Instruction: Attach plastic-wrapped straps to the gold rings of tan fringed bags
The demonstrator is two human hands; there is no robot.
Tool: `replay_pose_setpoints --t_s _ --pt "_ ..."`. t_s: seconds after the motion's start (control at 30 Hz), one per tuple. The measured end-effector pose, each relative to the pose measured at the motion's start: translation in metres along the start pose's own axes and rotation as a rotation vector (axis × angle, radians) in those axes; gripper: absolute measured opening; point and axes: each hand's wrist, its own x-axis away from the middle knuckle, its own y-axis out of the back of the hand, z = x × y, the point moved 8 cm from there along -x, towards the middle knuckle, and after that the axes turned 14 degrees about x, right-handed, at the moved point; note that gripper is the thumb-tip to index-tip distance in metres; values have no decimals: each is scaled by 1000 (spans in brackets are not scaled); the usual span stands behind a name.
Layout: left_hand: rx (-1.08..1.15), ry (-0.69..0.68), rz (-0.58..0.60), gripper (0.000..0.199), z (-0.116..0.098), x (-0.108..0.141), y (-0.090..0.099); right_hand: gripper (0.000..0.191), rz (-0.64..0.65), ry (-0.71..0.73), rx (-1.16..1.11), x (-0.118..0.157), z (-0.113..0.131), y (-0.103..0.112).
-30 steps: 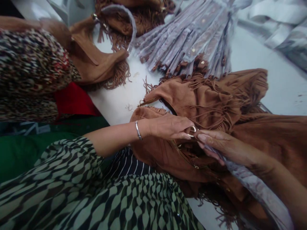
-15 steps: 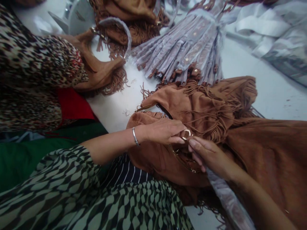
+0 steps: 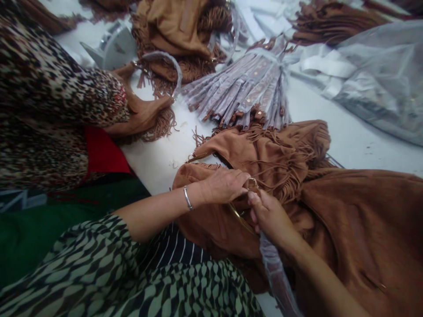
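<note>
Between my fingertips: metal ring (image 3: 253, 181). Left hand (image 3: 226, 186) pinching its left edge, right hand (image 3: 272, 216) pinching wrapped strap (image 3: 276, 268) just beside.

No lettering, label, brand name, number or sign can be read anywhere here.

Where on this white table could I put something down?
The widest bare patch of white table lies between the clear plastic bag and the brown fringed bag. A narrower strip lies between that bag and the red cloth. Around the left hand and right hand it is crowded with brown material and a wrapped strap.
</note>
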Motion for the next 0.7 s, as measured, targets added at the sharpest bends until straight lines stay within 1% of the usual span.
replay_pose_setpoints --t_s 0.03,0.1,0.13,0.2,0.27,0.33,0.4,0.47,0.5,0.57,0.63,0.7 --pt "19 -20 27 35 -2 1 2 29 39 3 -16 2 -1 -1" --pt "36 -84 122 43 -9 1 5 33 146 24 -51 7 -3 0" --pt "32 -117 179 42 -14 1 6 36 204 48 -58 9 -3 1" --pt "5 -168 260 34 -22 -1 8 41 297 85 -56 14 -3 7" --pt "-46 -221 287 30 -30 -2 8 45 378 107 -51 17 0 13" --pt "-118 -269 279 33 -34 -3 7 46 435 120 -46 19 5 18" --pt "-183 -308 216 38 -37 -5 9 47 431 109 -58 19 9 23" --pt "-222 -320 123 41 -37 -5 14 46 374 89 -109 19 11 28" --pt "-231 -323 94 41 -36 -5 15 45 346 83 -140 19 12 28" --pt "-234 -321 107 40 -36 -3 14 43 326 79 -174 21 13 21" --pt "-227 -307 162 37 -35 0 9 42 311 64 -166 24 13 9" --pt "-215 -264 187 34 -31 2 6 40 225 27 -155 25 13 1"
